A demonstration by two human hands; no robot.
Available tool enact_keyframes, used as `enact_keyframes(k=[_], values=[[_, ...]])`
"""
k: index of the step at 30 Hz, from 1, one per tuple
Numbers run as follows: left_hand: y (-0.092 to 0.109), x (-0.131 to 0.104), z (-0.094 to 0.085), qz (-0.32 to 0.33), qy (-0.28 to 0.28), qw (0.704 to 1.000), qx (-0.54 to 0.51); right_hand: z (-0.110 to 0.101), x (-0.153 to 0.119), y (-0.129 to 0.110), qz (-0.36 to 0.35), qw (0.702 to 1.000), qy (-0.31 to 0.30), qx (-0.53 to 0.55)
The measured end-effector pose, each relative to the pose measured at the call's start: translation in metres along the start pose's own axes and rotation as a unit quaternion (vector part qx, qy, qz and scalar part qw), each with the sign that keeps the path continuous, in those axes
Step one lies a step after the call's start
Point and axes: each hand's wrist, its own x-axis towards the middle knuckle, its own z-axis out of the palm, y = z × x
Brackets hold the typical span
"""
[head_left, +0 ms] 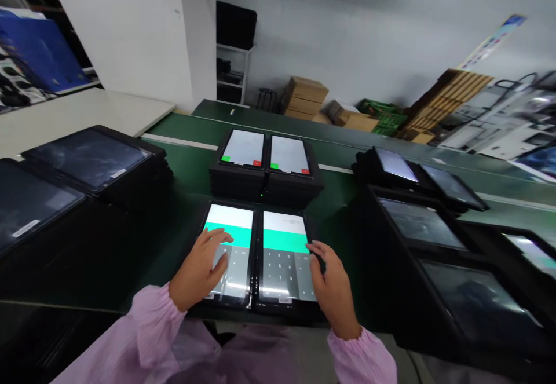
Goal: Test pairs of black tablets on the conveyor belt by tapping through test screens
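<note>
Two black-framed tablets lie side by side in front of me, each lit with a calculator keypad under a green band. Over the left tablet (pixel 238 256) is my left hand (pixel 202 265), fingers spread and slightly bent, holding nothing. My right hand (pixel 330 277) is at the right edge of the right tablet (pixel 280 268), its fingers apart and curved; whether they touch the glass I cannot tell. Just behind, two more tablets with white screens, the left (pixel 244 146) and the right (pixel 289 153), rest on top of dark stacks. Each has green and red corner boxes.
Stacked dark tablets (pixel 91 155) stand at the left of the green table (pixel 182 181). More tablets (pixel 421 222) are piled on the right, some tilted. Cardboard boxes (pixel 306 91), a green crate (pixel 382 116) and a shelf (pixel 234 65) are by the back wall.
</note>
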Motion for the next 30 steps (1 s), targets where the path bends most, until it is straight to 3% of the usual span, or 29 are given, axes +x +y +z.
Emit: enact_keyframes(k=[5, 9, 18, 25, 30], values=[[0.019, -0.011, 0.008, 0.011, 0.018, 0.999, -0.038, -0.008, -0.021, 0.018, -0.031, 0.999, -0.029, -0.034], [0.032, -0.016, 0.025, 0.051, -0.016, 0.998, -0.027, -0.002, -0.026, 0.019, -0.024, 0.999, -0.019, -0.041], [0.042, -0.024, 0.045, 0.062, -0.085, 0.993, 0.050, -0.005, -0.029, 0.018, -0.019, 0.999, -0.022, -0.046], [0.048, -0.022, 0.066, 0.078, -0.072, 0.987, 0.119, -0.002, -0.025, 0.019, -0.038, 0.998, -0.016, -0.046], [0.050, -0.019, 0.070, 0.081, -0.068, 0.986, 0.126, -0.003, -0.024, 0.020, -0.046, 0.998, -0.020, -0.046]])
